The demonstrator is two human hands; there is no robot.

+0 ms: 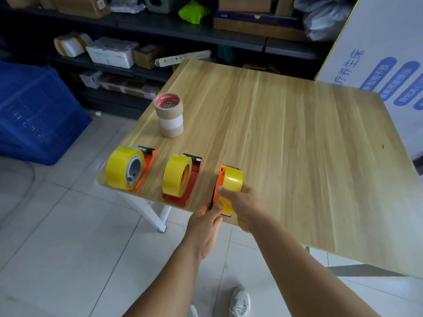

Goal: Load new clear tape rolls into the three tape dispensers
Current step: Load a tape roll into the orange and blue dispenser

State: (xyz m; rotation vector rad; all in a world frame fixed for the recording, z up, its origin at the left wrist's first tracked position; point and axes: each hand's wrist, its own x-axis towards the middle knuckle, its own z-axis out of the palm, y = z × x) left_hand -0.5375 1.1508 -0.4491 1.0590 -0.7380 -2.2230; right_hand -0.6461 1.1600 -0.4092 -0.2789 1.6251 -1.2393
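Fingers of the right hand [245, 203] curl round a yellow-tinted tape roll [232, 186] on the orange dispenser [219, 184] at the bench [297, 138] edge; the left hand [206, 221] pinches its lower end. Two loaded dispensers [146, 165] [193, 177] stand leftward, near stacked brown rolls [169, 117].

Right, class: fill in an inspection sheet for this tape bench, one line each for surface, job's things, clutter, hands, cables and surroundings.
Surface: wooden table, light grain.
Job's things: left dispenser and middle dispenser stand near the front edge with yellowish rolls; third dispenser with its tape roll is in hand.
Clutter: stack of brown cores.
Hands: left hand pinches the third dispenser; right hand grips its roll.
Cables: nothing seen.
Surroundings: blue crate, dark shelves of boxes, tiled floor.
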